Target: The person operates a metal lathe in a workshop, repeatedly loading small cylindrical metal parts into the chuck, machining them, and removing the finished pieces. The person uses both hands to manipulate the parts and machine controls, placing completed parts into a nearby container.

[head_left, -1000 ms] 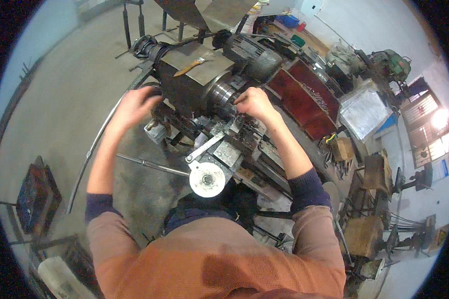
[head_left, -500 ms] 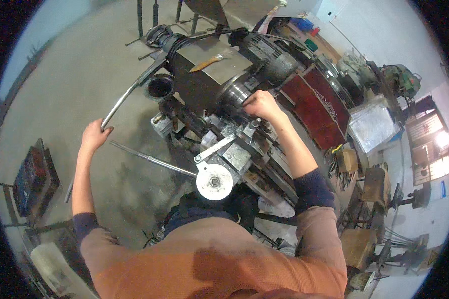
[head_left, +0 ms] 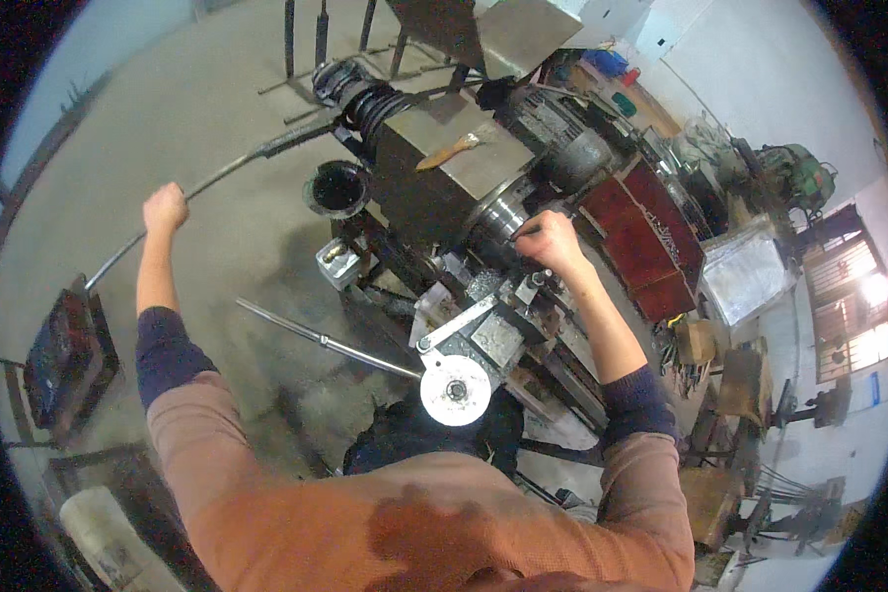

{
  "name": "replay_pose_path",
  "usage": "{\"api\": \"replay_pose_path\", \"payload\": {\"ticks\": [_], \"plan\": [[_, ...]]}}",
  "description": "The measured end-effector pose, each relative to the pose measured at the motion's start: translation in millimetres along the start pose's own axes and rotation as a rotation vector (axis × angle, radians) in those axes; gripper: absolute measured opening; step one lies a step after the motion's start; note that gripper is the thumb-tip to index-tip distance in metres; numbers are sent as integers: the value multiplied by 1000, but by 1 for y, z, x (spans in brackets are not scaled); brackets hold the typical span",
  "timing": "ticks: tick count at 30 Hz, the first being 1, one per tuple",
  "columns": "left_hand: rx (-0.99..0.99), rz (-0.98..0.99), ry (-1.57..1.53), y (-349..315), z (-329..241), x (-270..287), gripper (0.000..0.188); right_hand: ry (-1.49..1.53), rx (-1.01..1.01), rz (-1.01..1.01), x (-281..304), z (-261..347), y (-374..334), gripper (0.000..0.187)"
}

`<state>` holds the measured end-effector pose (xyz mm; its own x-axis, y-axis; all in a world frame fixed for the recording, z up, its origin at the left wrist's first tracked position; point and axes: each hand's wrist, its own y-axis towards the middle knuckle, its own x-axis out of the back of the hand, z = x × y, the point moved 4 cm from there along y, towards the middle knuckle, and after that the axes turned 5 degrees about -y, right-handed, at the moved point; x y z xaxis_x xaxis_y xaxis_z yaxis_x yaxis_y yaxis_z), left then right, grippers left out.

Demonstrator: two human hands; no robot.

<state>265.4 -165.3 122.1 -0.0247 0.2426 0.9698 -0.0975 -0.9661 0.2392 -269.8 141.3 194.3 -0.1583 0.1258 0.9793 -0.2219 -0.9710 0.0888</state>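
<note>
My left hand (head_left: pixel 166 208) is wrapped around a long thin metal bar (head_left: pixel 222 176). One end of the bar runs toward the far left end of a lathe (head_left: pixel 414 173); the other slants down past my hand to the left. At the lathe's shiny round chuck (head_left: pixel 500 219), my right hand (head_left: pixel 551 242) has its fingers closed close to the front face. Whatever they pinch is hidden. A paintbrush with a wooden handle (head_left: pixel 447 154) lies on top of the headstock. Nearer my body are a round silver handwheel (head_left: pixel 454 407) and a long metal lever (head_left: pixel 337 343).
Beyond my right hand stands a dark red tray (head_left: pixel 641 232) with metal bits. A silvery sheet-covered box (head_left: pixel 745 276) is farther right. A dark round pipe opening (head_left: pixel 337 187) sits left of the headstock. A dark box (head_left: pixel 61 360) stands at the far left.
My left hand has moved left and away with the bar, which now slants less steeply. The lathe sits lower and farther right in view. My right hand stays by the chuck.
</note>
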Motion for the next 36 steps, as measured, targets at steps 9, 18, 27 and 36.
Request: {"api": "replay_pose_path", "payload": {"ticks": [9, 18, 27, 36], "plan": [[-348, 114, -652, -31, -137, -85, 35, 150, 107, -497, 70, -40, -115, 32], [-833, 256, -59, -86, -266, -151, 15, 140, -702, -322, 58, -155, -371, 29], [-522, 473, -206, -106, -202, -107, 28, -267, -1114, -272, 32, -244, -533, 36], [-113, 380, -788, -172, -99, -44, 26, -495, -1363, 306, -8, -350, -703, 42]]}}
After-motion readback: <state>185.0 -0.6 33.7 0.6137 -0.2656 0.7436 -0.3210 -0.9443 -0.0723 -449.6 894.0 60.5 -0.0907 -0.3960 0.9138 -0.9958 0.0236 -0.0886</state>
